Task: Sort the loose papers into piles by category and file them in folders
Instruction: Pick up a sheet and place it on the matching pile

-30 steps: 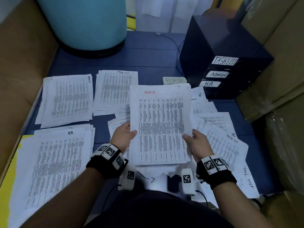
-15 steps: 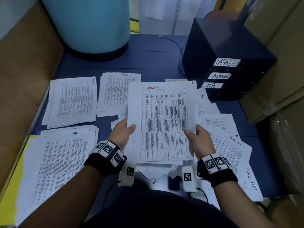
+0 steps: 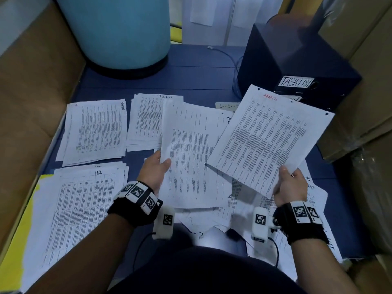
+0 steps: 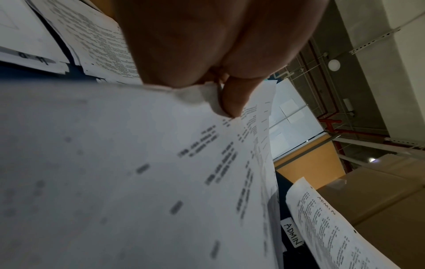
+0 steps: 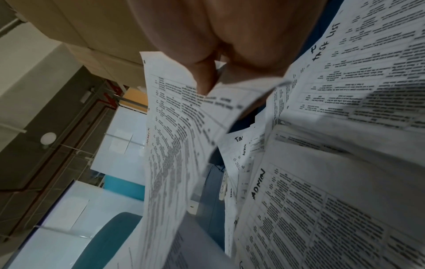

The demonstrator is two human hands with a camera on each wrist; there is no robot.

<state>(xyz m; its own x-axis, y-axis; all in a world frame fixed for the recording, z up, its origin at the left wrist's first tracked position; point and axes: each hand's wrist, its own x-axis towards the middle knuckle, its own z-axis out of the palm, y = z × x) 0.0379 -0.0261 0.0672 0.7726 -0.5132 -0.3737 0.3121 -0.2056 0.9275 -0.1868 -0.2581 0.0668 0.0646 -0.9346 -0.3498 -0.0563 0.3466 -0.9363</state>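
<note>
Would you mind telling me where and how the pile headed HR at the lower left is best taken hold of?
Take the HR pile by its right long edge, coming from the right with the fingers slid under and the thumb on top. It lies flat on the blue table, its sheets slightly fanned, and that edge borders bare table, so it looks the easiest to get under.

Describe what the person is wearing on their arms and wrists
Bare forearms, no sleeves. Each wrist carries a black band topped with white blocks printed with black square codes. A white camera unit with its own code hangs under each wrist, trailing a thin black cable.
</note>
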